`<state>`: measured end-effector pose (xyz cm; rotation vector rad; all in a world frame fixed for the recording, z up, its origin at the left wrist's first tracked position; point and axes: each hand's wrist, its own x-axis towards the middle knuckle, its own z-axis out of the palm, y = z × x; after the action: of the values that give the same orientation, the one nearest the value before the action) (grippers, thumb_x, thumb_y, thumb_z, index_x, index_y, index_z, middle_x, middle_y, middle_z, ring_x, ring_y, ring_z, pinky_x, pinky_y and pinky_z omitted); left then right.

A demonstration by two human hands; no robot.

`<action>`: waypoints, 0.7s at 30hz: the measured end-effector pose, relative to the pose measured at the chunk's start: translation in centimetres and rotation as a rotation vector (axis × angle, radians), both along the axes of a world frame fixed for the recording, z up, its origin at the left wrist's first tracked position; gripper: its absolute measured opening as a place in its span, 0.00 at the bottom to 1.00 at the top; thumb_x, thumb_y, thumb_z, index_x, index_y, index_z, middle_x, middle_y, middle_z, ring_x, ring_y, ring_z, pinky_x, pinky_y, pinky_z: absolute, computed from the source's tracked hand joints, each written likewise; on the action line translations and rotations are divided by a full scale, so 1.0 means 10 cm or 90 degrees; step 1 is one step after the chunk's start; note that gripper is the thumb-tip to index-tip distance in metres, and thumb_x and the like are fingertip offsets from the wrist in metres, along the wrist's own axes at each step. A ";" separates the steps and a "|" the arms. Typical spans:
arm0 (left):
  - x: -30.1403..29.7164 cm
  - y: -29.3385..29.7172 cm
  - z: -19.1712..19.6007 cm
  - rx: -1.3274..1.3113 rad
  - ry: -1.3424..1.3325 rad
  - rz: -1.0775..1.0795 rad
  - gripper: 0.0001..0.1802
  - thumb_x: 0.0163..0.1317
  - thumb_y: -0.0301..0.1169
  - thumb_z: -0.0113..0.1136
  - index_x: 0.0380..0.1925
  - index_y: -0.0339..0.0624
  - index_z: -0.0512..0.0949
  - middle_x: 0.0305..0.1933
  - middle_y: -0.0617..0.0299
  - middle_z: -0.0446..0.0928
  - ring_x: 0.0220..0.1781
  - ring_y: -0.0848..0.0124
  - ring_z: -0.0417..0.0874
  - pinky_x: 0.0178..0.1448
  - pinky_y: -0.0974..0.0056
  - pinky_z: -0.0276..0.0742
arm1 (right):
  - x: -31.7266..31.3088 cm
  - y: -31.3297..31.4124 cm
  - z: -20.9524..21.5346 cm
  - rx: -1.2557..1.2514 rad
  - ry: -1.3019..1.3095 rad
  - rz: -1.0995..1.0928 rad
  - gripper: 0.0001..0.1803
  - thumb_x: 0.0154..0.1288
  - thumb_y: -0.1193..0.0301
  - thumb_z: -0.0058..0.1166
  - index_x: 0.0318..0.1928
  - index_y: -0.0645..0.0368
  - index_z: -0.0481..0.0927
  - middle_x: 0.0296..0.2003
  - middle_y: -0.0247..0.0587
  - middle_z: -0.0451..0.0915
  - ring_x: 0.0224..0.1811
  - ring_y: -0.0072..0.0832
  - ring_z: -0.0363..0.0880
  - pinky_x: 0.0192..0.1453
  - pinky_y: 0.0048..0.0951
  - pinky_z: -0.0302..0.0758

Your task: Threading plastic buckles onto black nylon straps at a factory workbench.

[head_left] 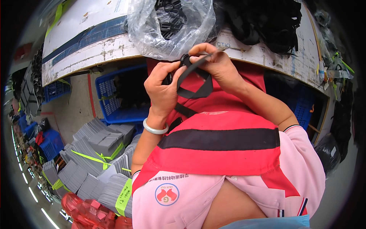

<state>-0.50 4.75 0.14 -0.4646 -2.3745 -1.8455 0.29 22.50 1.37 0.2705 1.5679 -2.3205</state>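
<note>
Close to the table's front edge, both my hands work on a black webbing strap (204, 89) that hangs in a loop between them. My left hand (162, 86) pinches the strap and a small black plastic part, probably a buckle (185, 60), between thumb and fingers. A pale bangle (154, 128) is on that wrist. From the other side my right hand (217, 65) grips the strap beside the same part, thumb and forefinger pressed together. The exact threading of the strap is hidden by the fingers. More of the strap runs down toward my red apron (221, 152).
On the white, worn table (110, 47) lie an open clear plastic bag (200, 28) of black buckles and a black fabric pile (263, 23). A blue crate (102, 86) stands below left, near grey sheet stacks (85, 164) tied with green bands and a red bag (85, 212).
</note>
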 end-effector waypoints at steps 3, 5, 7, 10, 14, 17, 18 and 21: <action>0.07 -0.03 -0.03 -0.108 0.125 -0.058 0.10 0.53 0.20 0.68 0.37 0.33 0.82 0.32 0.57 0.79 0.32 0.70 0.80 0.36 0.71 0.73 | -0.01 0.03 -0.02 0.001 0.010 -0.006 0.16 0.68 0.67 0.56 0.51 0.63 0.74 0.34 0.29 0.78 0.31 0.12 0.73 0.33 0.14 0.70; 0.07 -0.07 -0.09 -0.115 0.136 -0.071 0.11 0.53 0.19 0.67 0.37 0.34 0.82 0.33 0.55 0.79 0.32 0.65 0.81 0.35 0.68 0.75 | -0.03 0.10 -0.03 -0.020 0.014 0.039 0.18 0.68 0.66 0.57 0.53 0.63 0.72 0.36 0.31 0.78 0.31 0.13 0.73 0.33 0.14 0.70; 0.02 -0.09 -0.10 -0.084 0.121 -0.092 0.09 0.56 0.21 0.65 0.38 0.34 0.82 0.29 0.57 0.79 0.29 0.66 0.81 0.31 0.68 0.75 | -0.07 0.17 -0.06 -0.031 -0.036 0.136 0.17 0.68 0.65 0.58 0.51 0.64 0.75 0.34 0.30 0.78 0.32 0.13 0.74 0.35 0.17 0.71; 0.03 -0.07 0.03 0.151 -0.322 0.007 0.07 0.61 0.25 0.64 0.37 0.33 0.82 0.23 0.65 0.77 0.24 0.77 0.78 0.27 0.74 0.70 | -0.09 0.16 0.01 0.030 -0.048 0.162 0.13 0.68 0.65 0.57 0.46 0.62 0.80 0.30 0.27 0.78 0.33 0.13 0.73 0.40 0.18 0.71; -0.08 -0.15 0.01 0.313 -0.584 -0.107 0.10 0.64 0.31 0.63 0.40 0.35 0.83 0.21 0.68 0.76 0.19 0.85 0.70 0.21 0.78 0.59 | -0.09 0.13 -0.18 0.043 0.238 0.126 0.06 0.64 0.77 0.59 0.41 0.61 0.82 0.42 0.31 0.76 0.41 0.15 0.72 0.45 0.18 0.70; -0.06 -0.06 -0.07 0.253 -0.469 -0.040 0.10 0.64 0.32 0.64 0.38 0.35 0.84 0.21 0.67 0.77 0.17 0.84 0.69 0.20 0.78 0.58 | -0.06 0.09 -0.18 0.226 0.399 0.076 0.06 0.64 0.78 0.59 0.41 0.62 0.82 0.42 0.33 0.75 0.38 0.17 0.73 0.43 0.18 0.69; -0.05 -0.04 -0.07 0.206 -0.389 0.000 0.10 0.64 0.32 0.64 0.37 0.35 0.84 0.21 0.67 0.77 0.17 0.84 0.69 0.20 0.78 0.59 | -0.02 0.07 -0.12 0.224 0.397 0.080 0.06 0.64 0.78 0.59 0.41 0.62 0.82 0.42 0.33 0.75 0.38 0.17 0.73 0.43 0.18 0.69; -0.04 -0.05 -0.05 0.245 -0.396 0.012 0.08 0.62 0.29 0.65 0.36 0.34 0.84 0.21 0.67 0.77 0.17 0.83 0.70 0.20 0.77 0.61 | 0.04 0.05 0.13 0.159 0.316 0.051 0.06 0.66 0.77 0.57 0.42 0.64 0.81 0.29 0.29 0.76 0.29 0.15 0.71 0.33 0.18 0.68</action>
<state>-0.93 4.22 -0.36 0.2039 -2.2056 -2.6544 0.67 22.96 2.66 -0.3347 2.0572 -2.2350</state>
